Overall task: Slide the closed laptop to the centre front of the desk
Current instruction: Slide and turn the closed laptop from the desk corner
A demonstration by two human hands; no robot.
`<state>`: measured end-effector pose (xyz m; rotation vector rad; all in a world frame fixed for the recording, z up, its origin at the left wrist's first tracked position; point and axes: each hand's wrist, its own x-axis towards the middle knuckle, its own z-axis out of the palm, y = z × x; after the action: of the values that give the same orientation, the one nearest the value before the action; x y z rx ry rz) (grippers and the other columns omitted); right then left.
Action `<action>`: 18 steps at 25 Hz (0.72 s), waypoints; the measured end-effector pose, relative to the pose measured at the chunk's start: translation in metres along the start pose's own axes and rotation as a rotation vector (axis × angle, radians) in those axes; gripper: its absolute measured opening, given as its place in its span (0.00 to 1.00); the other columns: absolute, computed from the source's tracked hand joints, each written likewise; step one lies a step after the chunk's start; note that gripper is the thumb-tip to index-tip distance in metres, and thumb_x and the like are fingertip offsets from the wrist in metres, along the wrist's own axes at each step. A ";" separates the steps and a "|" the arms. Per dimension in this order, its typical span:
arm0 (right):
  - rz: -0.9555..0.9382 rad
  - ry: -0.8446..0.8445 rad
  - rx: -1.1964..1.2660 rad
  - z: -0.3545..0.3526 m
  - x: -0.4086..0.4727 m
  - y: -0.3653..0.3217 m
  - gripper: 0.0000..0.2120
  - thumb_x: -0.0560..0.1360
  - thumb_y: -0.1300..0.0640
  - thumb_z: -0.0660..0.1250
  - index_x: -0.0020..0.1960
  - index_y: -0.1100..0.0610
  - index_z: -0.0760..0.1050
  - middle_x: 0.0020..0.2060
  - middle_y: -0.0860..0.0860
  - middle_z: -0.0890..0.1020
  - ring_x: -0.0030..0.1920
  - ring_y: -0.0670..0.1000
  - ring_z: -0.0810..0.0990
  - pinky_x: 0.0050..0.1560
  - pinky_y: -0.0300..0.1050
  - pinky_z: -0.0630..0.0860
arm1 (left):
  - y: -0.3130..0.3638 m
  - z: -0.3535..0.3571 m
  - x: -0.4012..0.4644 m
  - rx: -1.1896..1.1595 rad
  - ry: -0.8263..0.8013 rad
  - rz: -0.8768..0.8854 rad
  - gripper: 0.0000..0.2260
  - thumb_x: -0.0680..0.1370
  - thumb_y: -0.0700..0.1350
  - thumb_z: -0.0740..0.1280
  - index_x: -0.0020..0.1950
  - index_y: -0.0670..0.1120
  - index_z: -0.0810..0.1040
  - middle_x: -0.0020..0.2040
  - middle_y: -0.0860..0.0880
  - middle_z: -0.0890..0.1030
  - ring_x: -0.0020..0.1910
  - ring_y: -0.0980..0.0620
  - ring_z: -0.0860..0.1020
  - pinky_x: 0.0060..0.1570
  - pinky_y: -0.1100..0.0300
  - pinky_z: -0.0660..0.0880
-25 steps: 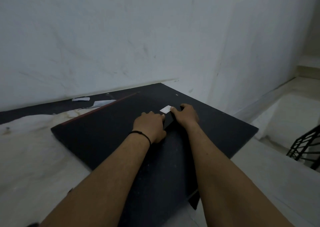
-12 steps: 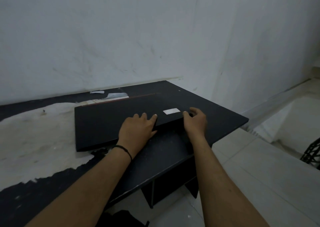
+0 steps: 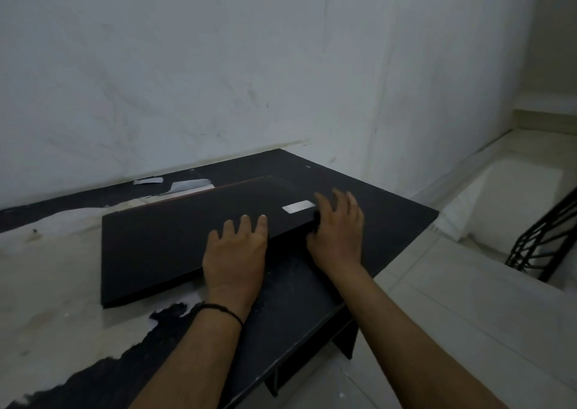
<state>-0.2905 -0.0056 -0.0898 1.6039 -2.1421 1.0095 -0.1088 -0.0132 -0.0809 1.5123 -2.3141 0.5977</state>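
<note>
A person's left hand (image 3: 234, 252) lies flat, palm down with fingers spread, on the near edge of a closed black laptop (image 3: 175, 243), pressing on the lid, not gripping it. The right hand (image 3: 335, 233) sits at the laptop's near right corner, fingers open and slightly blurred; its thumb side touches the corner, but whether any fingers curl under the edge cannot be told. Both forearms reach forward from the bottom of the view, the left wrist wearing a thin dark band (image 3: 223, 310). The laptop rests flat on a dark desk (image 3: 374, 221) whose black surface has peeled away over its left part, leaving pale patches. A small silver sticker (image 3: 298, 206) marks the lid near the right hand. The laptop lies at an angle, toward the back and right of the visible desk, with bare desk between it and the front edge. The slide appears unfinished: the laptop likely needs to come nearer the front edge and be squared up. Torn scraps of tape (image 3: 187, 186) lie behind it against a plain white wall (image 3: 218, 65).
</note>
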 end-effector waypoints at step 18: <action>-0.582 -0.072 -0.195 -0.002 -0.003 -0.047 0.32 0.59 0.63 0.78 0.63 0.53 0.82 0.56 0.55 0.85 0.52 0.60 0.85 0.48 0.55 0.81 | -0.116 -0.018 -0.055 0.057 0.008 -0.130 0.30 0.76 0.45 0.67 0.78 0.53 0.62 0.70 0.44 0.74 0.65 0.39 0.74 0.63 0.38 0.72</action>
<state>-0.2465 -0.0087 -0.0729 2.0046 -1.5867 0.5461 0.0199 -0.0022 -0.0709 1.6682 -2.1896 0.6391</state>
